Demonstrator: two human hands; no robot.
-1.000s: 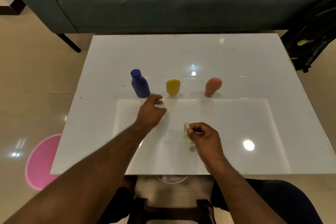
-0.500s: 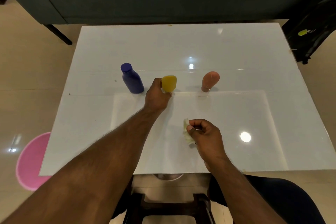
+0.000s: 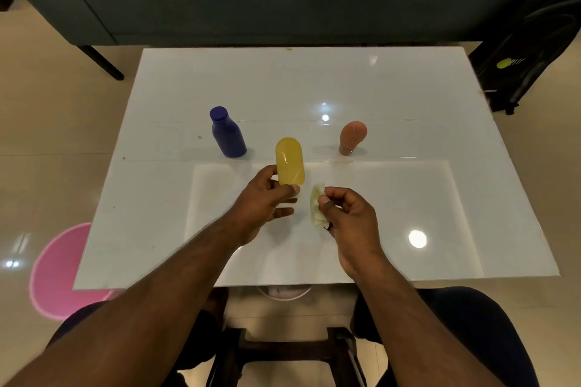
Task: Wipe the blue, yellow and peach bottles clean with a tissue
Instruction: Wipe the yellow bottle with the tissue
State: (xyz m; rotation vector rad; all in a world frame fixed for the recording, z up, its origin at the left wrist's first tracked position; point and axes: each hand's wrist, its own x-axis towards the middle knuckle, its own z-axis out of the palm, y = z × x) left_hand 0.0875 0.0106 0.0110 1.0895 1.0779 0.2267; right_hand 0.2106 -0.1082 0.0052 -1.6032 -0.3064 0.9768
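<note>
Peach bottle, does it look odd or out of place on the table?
Slightly: the peach bottle stands on its narrow end, wide end up, leaning a little. The blue bottle stands cap up. Nothing looks spilled or damaged on the table.

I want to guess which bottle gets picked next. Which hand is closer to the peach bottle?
Right. The right hand, pinching the tissue, sits in front of the peach bottle, slightly left of it. The left hand holds the yellow bottle farther left.
</note>
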